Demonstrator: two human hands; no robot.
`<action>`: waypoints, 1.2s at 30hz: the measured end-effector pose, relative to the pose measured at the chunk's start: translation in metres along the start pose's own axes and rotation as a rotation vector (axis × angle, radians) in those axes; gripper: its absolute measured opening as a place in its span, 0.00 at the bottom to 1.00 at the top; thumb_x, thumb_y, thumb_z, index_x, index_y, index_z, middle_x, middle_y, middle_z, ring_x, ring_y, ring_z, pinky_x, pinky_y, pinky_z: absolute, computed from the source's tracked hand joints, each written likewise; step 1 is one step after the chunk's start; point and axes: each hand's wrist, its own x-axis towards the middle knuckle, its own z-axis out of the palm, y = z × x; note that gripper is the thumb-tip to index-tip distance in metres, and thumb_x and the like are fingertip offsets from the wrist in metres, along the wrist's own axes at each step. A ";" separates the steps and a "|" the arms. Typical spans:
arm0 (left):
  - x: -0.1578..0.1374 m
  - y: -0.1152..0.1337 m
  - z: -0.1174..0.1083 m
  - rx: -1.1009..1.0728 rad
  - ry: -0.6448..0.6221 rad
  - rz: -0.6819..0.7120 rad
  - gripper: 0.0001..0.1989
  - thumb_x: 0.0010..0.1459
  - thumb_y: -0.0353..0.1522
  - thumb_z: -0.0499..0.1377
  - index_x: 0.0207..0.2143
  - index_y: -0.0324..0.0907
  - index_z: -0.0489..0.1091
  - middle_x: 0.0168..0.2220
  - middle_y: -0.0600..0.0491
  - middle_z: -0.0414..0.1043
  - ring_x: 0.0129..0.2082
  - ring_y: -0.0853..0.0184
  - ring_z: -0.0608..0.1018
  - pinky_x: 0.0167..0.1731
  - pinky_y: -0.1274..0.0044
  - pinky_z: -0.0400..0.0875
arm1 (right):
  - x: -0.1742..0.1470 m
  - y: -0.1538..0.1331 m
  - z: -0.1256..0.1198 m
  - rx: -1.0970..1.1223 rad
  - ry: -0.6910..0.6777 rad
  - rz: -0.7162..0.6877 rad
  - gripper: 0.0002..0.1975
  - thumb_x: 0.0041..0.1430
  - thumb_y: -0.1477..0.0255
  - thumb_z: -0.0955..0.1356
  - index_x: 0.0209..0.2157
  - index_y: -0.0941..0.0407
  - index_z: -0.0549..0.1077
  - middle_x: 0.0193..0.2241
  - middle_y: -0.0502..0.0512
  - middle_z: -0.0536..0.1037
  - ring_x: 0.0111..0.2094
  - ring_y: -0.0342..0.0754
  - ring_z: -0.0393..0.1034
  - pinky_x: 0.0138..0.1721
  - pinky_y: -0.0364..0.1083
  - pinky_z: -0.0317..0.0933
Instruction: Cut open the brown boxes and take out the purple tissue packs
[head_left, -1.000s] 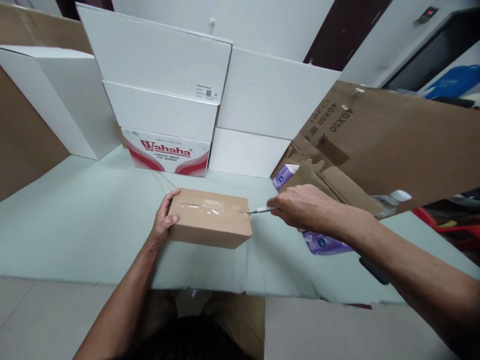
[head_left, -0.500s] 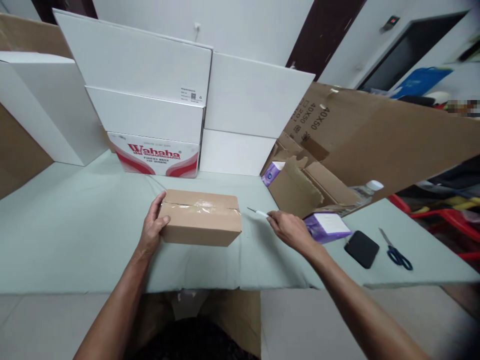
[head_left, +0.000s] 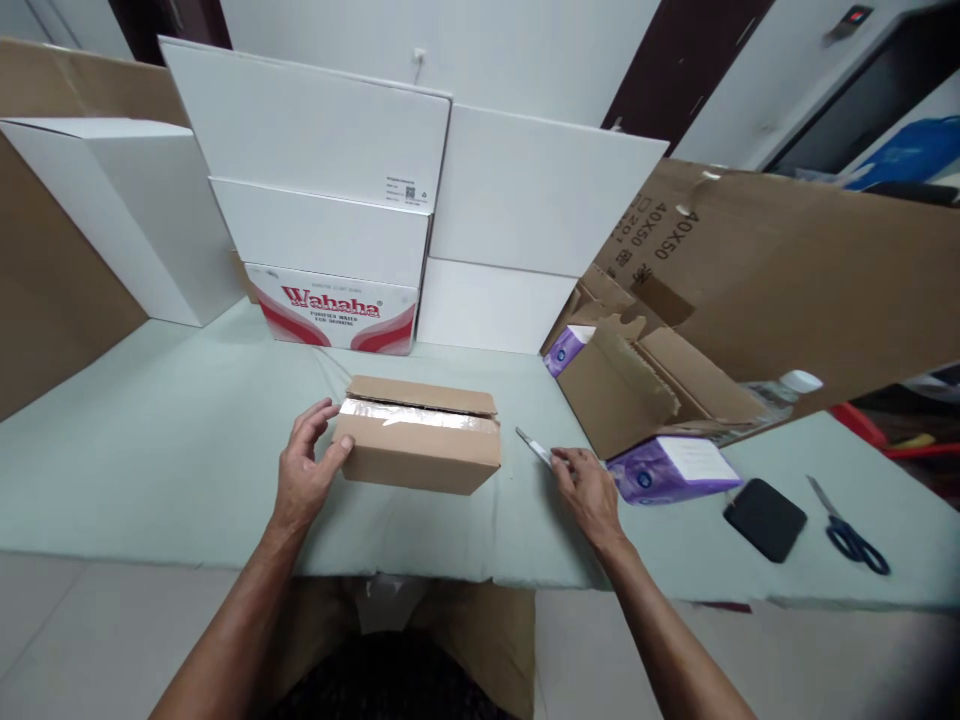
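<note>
Parted along its top since a second ago, the small brown box has one flap lifted, and the knife has come away from its seam. From where I stand, the left hand is spread wide at that box's left end, thumb against it. Behind it stands a Wahaha carton; the box itself rests on the counter. To its right, the right hand pinches the knife's handle; farther right lie a purple tissue pack, a black pouch and scissors.
</note>
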 end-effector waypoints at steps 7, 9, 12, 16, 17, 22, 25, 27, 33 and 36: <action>-0.003 0.007 -0.001 0.020 0.020 0.008 0.20 0.58 0.43 0.68 0.50 0.44 0.77 0.63 0.43 0.71 0.62 0.49 0.73 0.62 0.58 0.66 | 0.004 0.016 -0.001 0.171 0.080 0.040 0.18 0.65 0.65 0.60 0.42 0.58 0.78 0.42 0.62 0.81 0.40 0.52 0.74 0.44 0.51 0.68; -0.003 0.007 -0.003 0.028 0.014 0.011 0.20 0.58 0.42 0.68 0.50 0.45 0.77 0.63 0.44 0.70 0.62 0.49 0.73 0.62 0.58 0.66 | 0.006 0.022 0.002 0.160 0.071 0.080 0.18 0.63 0.67 0.61 0.43 0.60 0.78 0.40 0.62 0.81 0.37 0.51 0.74 0.43 0.51 0.68; -0.005 0.008 -0.004 0.025 0.014 0.003 0.20 0.58 0.42 0.68 0.50 0.44 0.77 0.63 0.43 0.70 0.63 0.49 0.73 0.62 0.58 0.67 | 0.005 0.028 0.008 0.122 0.020 0.108 0.17 0.60 0.68 0.63 0.43 0.61 0.79 0.40 0.63 0.82 0.37 0.51 0.74 0.43 0.51 0.67; -0.005 0.011 -0.001 0.010 0.024 -0.008 0.20 0.57 0.42 0.69 0.49 0.43 0.77 0.62 0.43 0.71 0.62 0.49 0.74 0.63 0.58 0.67 | 0.000 0.023 0.017 0.044 -0.043 0.099 0.17 0.60 0.66 0.68 0.45 0.60 0.81 0.43 0.64 0.82 0.43 0.55 0.73 0.48 0.52 0.63; -0.004 0.011 0.000 0.004 0.027 -0.009 0.20 0.57 0.42 0.69 0.49 0.43 0.77 0.62 0.43 0.71 0.62 0.49 0.73 0.63 0.58 0.66 | -0.001 0.022 0.018 0.024 -0.050 0.100 0.16 0.61 0.67 0.67 0.44 0.60 0.81 0.43 0.64 0.82 0.44 0.55 0.73 0.49 0.53 0.62; -0.003 0.013 0.002 -0.016 0.019 -0.019 0.20 0.56 0.42 0.69 0.48 0.43 0.76 0.62 0.42 0.71 0.63 0.49 0.73 0.64 0.57 0.66 | -0.004 0.020 0.016 -0.046 -0.045 0.162 0.17 0.66 0.66 0.63 0.45 0.59 0.81 0.43 0.64 0.82 0.42 0.55 0.74 0.44 0.50 0.62; -0.003 0.014 0.003 -0.020 0.023 -0.024 0.19 0.56 0.41 0.68 0.48 0.43 0.77 0.62 0.42 0.71 0.63 0.50 0.73 0.64 0.58 0.66 | -0.006 0.024 0.011 -0.079 -0.039 0.212 0.20 0.66 0.64 0.61 0.45 0.60 0.80 0.44 0.66 0.82 0.42 0.57 0.75 0.41 0.51 0.62; -0.003 0.015 0.003 -0.020 0.024 -0.028 0.19 0.56 0.40 0.68 0.48 0.43 0.77 0.61 0.42 0.71 0.62 0.50 0.73 0.64 0.58 0.66 | -0.009 0.027 0.009 -0.097 -0.051 0.231 0.20 0.66 0.64 0.61 0.45 0.60 0.80 0.44 0.68 0.82 0.41 0.59 0.75 0.40 0.53 0.62; -0.002 0.014 0.006 -0.038 0.003 -0.031 0.19 0.55 0.40 0.68 0.48 0.43 0.77 0.62 0.42 0.71 0.62 0.50 0.74 0.63 0.58 0.66 | -0.010 0.033 0.005 -0.139 0.015 0.186 0.22 0.64 0.61 0.62 0.48 0.61 0.78 0.45 0.72 0.81 0.47 0.64 0.74 0.47 0.60 0.64; -0.003 0.013 0.008 -0.057 -0.003 -0.027 0.19 0.56 0.40 0.68 0.48 0.43 0.77 0.62 0.42 0.72 0.62 0.50 0.73 0.64 0.59 0.66 | -0.010 0.022 0.001 0.003 0.073 0.144 0.23 0.62 0.58 0.63 0.47 0.60 0.78 0.43 0.69 0.80 0.42 0.62 0.75 0.45 0.60 0.66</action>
